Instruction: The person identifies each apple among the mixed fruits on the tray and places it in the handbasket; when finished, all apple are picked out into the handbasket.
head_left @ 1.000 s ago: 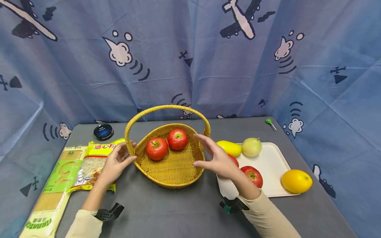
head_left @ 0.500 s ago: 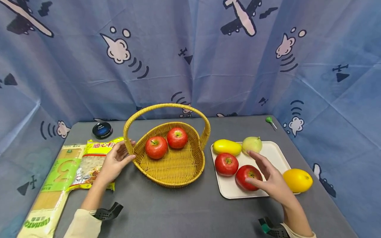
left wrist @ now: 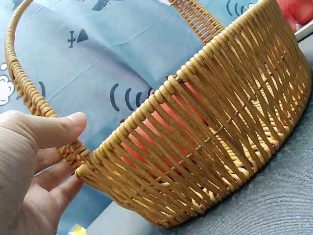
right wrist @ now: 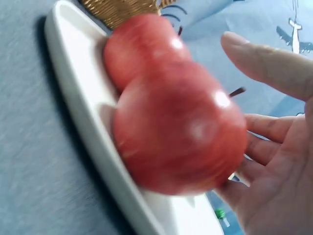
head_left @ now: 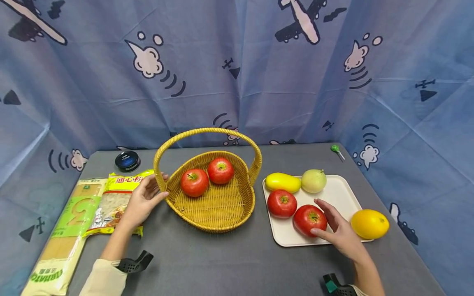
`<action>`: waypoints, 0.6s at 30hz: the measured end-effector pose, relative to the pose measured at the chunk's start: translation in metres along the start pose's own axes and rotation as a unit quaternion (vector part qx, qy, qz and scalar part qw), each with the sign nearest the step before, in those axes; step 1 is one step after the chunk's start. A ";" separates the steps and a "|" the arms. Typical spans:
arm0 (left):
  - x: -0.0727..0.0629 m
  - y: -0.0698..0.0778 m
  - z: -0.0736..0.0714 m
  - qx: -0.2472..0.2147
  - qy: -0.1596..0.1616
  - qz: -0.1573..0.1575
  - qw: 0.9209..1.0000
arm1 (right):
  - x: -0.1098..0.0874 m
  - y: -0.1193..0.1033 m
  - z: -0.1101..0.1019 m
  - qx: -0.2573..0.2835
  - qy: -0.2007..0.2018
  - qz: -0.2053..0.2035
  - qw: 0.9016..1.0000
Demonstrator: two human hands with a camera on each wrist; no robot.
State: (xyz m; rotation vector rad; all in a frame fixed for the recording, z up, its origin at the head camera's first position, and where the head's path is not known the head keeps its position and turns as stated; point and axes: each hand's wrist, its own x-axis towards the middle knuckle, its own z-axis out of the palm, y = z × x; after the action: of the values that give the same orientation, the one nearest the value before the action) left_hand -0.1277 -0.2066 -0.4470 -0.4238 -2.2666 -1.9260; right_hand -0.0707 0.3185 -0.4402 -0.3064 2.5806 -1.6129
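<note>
A yellow wicker basket point(head_left: 218, 207) with a tall arched handle holds two red apples, a left one point(head_left: 194, 183) and a right one point(head_left: 220, 171). At the handle's left foot, my left hand point(head_left: 144, 199) grips the basket, thumb on the near side and fingers behind, as the left wrist view shows. My right hand point(head_left: 342, 234) is spread beside the nearest red apple point(head_left: 310, 220) on the white tray point(head_left: 342, 191). In the right wrist view the thumb point(right wrist: 264, 61) stands apart from this apple point(right wrist: 178, 129), and the fingers lie along its far side; contact is unclear.
Also on the tray are another red apple point(head_left: 282, 203), a yellow mango-like fruit point(head_left: 283, 183) and a pale green round fruit point(head_left: 313, 181). A yellow fruit point(head_left: 369, 224) overlaps its right edge. Left lie a pasta bag point(head_left: 115, 205), a noodle pack point(head_left: 74, 222) and a tuna tin point(head_left: 127, 161).
My right hand has left the basket's right side and moved right, then down beside the nearest apple on the tray. My left hand keeps its grip on the basket.
</note>
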 end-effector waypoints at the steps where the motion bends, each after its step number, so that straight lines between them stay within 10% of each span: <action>1: 0.000 0.000 0.000 -0.001 0.000 0.000 1.000 | 0.000 0.002 0.001 -0.005 -0.002 0.013 1.000; 7: 0.001 0.000 0.000 -0.005 0.000 -0.002 1.000 | 0.002 0.013 0.003 -0.045 -0.010 0.084 0.995; 18: 0.000 0.001 0.000 -0.007 0.000 -0.001 1.000 | -0.001 0.024 0.004 -0.046 -0.009 0.087 0.995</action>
State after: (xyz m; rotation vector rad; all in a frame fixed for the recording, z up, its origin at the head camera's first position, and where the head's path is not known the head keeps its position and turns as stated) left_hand -0.1280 -0.2065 -0.4464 -0.4241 -2.2554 -1.9437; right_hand -0.0720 0.3250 -0.4638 -0.0974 2.5913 -1.4307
